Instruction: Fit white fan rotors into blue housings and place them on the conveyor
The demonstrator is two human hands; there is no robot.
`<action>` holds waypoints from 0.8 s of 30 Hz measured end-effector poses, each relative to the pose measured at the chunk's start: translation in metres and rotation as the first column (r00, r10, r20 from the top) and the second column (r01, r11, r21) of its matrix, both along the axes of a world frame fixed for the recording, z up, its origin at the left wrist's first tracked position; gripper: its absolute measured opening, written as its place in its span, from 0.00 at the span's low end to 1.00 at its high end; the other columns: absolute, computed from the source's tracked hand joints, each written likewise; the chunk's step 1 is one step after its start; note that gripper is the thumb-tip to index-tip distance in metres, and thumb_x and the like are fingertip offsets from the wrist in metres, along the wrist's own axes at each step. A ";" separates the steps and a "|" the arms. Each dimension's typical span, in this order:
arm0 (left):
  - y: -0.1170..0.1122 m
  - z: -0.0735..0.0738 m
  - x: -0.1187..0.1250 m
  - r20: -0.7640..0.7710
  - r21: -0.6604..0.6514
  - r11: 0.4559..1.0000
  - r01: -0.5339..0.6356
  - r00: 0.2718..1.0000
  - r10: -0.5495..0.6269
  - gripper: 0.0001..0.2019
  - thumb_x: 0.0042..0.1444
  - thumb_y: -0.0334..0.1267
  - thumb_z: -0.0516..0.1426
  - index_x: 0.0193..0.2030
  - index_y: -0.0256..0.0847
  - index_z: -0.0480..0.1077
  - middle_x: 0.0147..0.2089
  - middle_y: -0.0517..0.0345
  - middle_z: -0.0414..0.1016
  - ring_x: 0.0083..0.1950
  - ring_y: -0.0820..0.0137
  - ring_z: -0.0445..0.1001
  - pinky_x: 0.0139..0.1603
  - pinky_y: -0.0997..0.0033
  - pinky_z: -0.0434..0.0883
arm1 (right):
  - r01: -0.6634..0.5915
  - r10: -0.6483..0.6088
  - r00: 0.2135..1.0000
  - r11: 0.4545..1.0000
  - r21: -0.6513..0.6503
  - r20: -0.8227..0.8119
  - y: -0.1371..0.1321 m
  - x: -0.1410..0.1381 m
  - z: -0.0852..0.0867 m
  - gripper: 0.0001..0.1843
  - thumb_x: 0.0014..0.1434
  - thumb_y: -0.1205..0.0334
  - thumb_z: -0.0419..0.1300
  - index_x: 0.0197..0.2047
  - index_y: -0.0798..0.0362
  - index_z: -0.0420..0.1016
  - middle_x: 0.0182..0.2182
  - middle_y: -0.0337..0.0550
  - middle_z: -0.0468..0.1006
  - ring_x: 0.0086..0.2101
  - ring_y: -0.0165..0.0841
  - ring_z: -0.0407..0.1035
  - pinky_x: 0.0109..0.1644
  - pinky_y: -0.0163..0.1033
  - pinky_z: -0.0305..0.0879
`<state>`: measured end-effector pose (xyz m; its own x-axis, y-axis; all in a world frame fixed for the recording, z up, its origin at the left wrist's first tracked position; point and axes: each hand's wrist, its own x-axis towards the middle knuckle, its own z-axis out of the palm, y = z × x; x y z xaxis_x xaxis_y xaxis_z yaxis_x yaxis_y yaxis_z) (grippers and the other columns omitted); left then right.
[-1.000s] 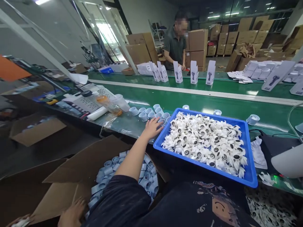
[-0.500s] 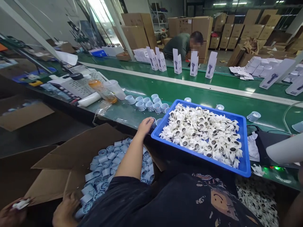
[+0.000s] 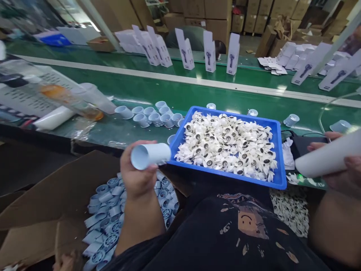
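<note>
My left hand (image 3: 138,175) is closed around a light blue plastic cylinder housing (image 3: 152,154), holding it in the air at the left of a blue tray (image 3: 282,150). The housing lies nearly sideways, its open end facing left. White fan impellers (image 3: 228,145) with dark hubs fill the tray. At the right edge, my right hand (image 3: 338,178) is at a thick white cylinder (image 3: 324,154). Fingers show above this cylinder, but it hides part of the hand, and I cannot make out the grip.
Several light blue housings (image 3: 155,117) stand on the green bench (image 3: 135,141). A carton (image 3: 56,188) below left contains more housings (image 3: 108,216); more impellers (image 3: 291,210) lie low right. Printed white boxes (image 3: 210,52) line the far side. Another person's hand (image 3: 66,261) is bottom left.
My left hand has lifted a light blue housing from the bench beside the tray and drawn it back. My right hand has come into view by the white cylinder. The camera view has shifted.
</note>
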<state>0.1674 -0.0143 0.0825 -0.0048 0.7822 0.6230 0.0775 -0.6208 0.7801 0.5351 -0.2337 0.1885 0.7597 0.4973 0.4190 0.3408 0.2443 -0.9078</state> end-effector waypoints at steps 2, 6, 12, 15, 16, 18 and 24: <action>-0.032 0.017 0.033 -0.098 -0.008 0.921 0.389 0.916 -0.388 0.25 0.47 0.51 0.63 0.53 0.50 0.68 0.49 0.50 0.76 0.53 0.54 0.76 0.53 0.53 0.74 | -0.148 0.148 0.985 0.989 0.007 -0.087 0.013 -0.019 0.012 0.20 0.35 0.44 0.73 0.30 0.44 0.77 0.27 0.43 0.73 0.24 0.37 0.71 0.29 0.49 0.70; -0.080 0.039 0.097 -0.467 -0.117 0.680 0.723 0.565 -0.681 0.25 0.50 0.41 0.62 0.56 0.44 0.66 0.50 0.49 0.77 0.48 0.59 0.78 0.51 0.58 0.75 | -0.450 0.462 0.840 0.886 0.112 -0.285 0.034 -0.067 0.041 0.34 0.33 0.46 0.74 0.43 0.42 0.68 0.29 0.35 0.69 0.27 0.33 0.69 0.32 0.43 0.73; -0.099 0.048 0.140 -0.491 -0.023 0.639 0.769 0.548 -0.677 0.22 0.52 0.56 0.63 0.41 0.39 0.70 0.35 0.54 0.78 0.35 0.65 0.76 0.35 0.65 0.73 | -0.554 0.557 0.830 0.828 0.087 -0.007 0.050 -0.092 0.025 0.37 0.51 0.27 0.54 0.56 0.41 0.60 0.37 0.40 0.74 0.31 0.39 0.74 0.32 0.47 0.74; -0.102 0.051 0.142 -0.481 0.020 0.623 0.782 0.554 -0.679 0.18 0.54 0.53 0.62 0.38 0.39 0.69 0.33 0.55 0.77 0.33 0.66 0.76 0.33 0.67 0.72 | -0.557 0.555 0.831 0.826 0.085 0.048 0.043 -0.088 0.017 0.31 0.57 0.34 0.57 0.57 0.40 0.61 0.37 0.39 0.75 0.33 0.39 0.75 0.34 0.46 0.75; -0.103 0.052 0.142 -0.489 0.023 0.624 0.781 0.553 -0.675 0.17 0.55 0.52 0.62 0.38 0.39 0.69 0.33 0.55 0.77 0.34 0.66 0.76 0.34 0.66 0.72 | -0.566 0.565 0.824 0.816 0.115 0.040 0.041 -0.087 0.017 0.29 0.57 0.37 0.59 0.57 0.39 0.61 0.36 0.37 0.75 0.33 0.38 0.75 0.34 0.45 0.74; -0.105 0.053 0.141 -0.506 0.011 0.633 0.774 0.551 -0.664 0.17 0.55 0.52 0.61 0.38 0.39 0.69 0.33 0.55 0.77 0.34 0.65 0.76 0.35 0.66 0.72 | -0.586 0.594 0.805 0.794 0.162 0.003 0.037 -0.087 0.019 0.24 0.59 0.39 0.58 0.55 0.38 0.64 0.34 0.35 0.76 0.33 0.38 0.76 0.34 0.44 0.74; -0.106 0.052 0.141 -0.505 0.013 0.650 0.760 0.566 -0.652 0.17 0.56 0.52 0.61 0.38 0.39 0.69 0.34 0.55 0.78 0.35 0.65 0.77 0.35 0.65 0.72 | -0.554 0.560 0.828 0.826 0.103 -0.034 0.036 -0.089 0.023 0.28 0.59 0.29 0.51 0.56 0.34 0.65 0.39 0.34 0.77 0.35 0.39 0.77 0.36 0.49 0.75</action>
